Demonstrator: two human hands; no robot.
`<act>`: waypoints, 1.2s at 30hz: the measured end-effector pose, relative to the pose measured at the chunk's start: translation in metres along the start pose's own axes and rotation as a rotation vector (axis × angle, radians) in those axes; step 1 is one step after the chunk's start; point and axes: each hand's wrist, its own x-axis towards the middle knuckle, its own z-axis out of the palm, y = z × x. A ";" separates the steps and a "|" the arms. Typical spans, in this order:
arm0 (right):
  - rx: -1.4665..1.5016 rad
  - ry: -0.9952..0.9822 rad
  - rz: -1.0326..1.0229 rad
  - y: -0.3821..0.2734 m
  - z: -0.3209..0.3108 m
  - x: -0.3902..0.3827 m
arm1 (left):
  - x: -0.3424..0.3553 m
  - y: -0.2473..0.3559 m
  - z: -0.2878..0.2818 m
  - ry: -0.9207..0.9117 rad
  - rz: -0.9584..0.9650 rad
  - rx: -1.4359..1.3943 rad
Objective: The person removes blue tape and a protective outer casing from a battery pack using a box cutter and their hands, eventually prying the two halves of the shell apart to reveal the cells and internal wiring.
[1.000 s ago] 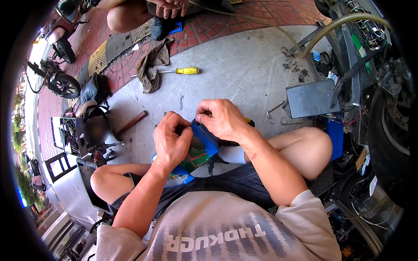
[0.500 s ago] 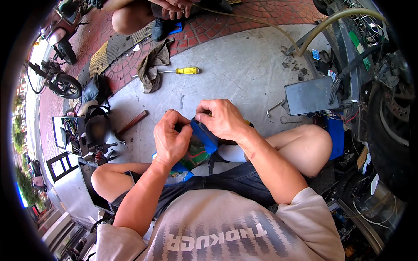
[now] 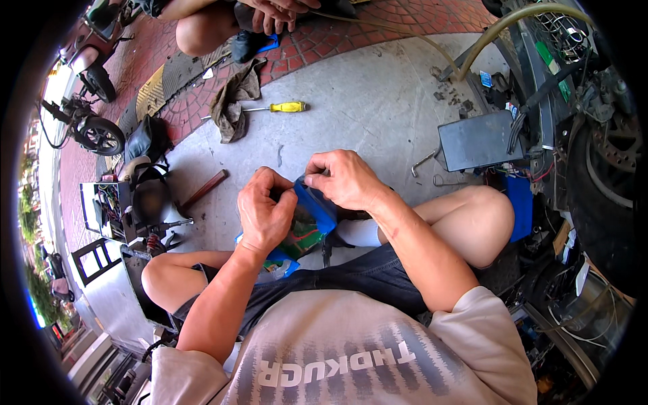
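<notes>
Between my bent knees is a piece of blue plastic film (image 3: 317,209), with a green part (image 3: 304,236) and a bit of red showing at it. My left hand (image 3: 264,209) is closed in a pinch at the film's upper left edge. Just across from it, my right hand (image 3: 343,179) pinches the upper right edge, thumb against curled fingers. The two hands are close together but apart. More blue and clear film (image 3: 282,268) shows below my left wrist, over my lap. What lies under the film is partly hidden by my hands.
Ahead on the concrete lie a yellow-handled screwdriver (image 3: 289,106) and a dirty rag (image 3: 233,101). A hammer (image 3: 204,189) is at left, beside an opened box of wires (image 3: 108,208). At right are a hex key (image 3: 424,164), a dark flat box (image 3: 478,142) and a wheel (image 3: 607,182). Another person's hands (image 3: 277,13) appear at the top.
Both hands keep their pinch on the blue film and have barely moved. The whole view has shifted slightly.
</notes>
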 end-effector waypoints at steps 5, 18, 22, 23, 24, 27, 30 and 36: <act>0.019 -0.039 0.013 0.004 -0.002 0.001 | 0.000 0.001 0.000 -0.003 0.009 -0.002; -0.013 -0.113 0.045 0.004 -0.009 -0.003 | 0.000 0.000 0.000 -0.001 0.012 -0.007; -0.019 -0.147 0.073 0.001 -0.014 -0.008 | -0.001 -0.002 0.000 -0.002 0.048 -0.023; -0.019 -0.157 0.076 0.001 -0.015 -0.009 | -0.001 -0.002 -0.001 -0.006 0.070 -0.017; -0.020 -0.166 0.078 0.001 -0.016 -0.009 | -0.002 -0.003 -0.001 -0.010 0.092 -0.010; -0.030 -0.185 0.072 0.003 -0.018 -0.011 | -0.002 -0.002 -0.002 -0.017 0.095 -0.051; -0.046 -0.202 0.071 0.004 -0.019 -0.012 | -0.003 -0.004 -0.003 -0.039 0.100 -0.077; -0.049 -0.223 0.069 0.005 -0.021 -0.015 | -0.003 -0.003 -0.006 -0.087 0.098 -0.042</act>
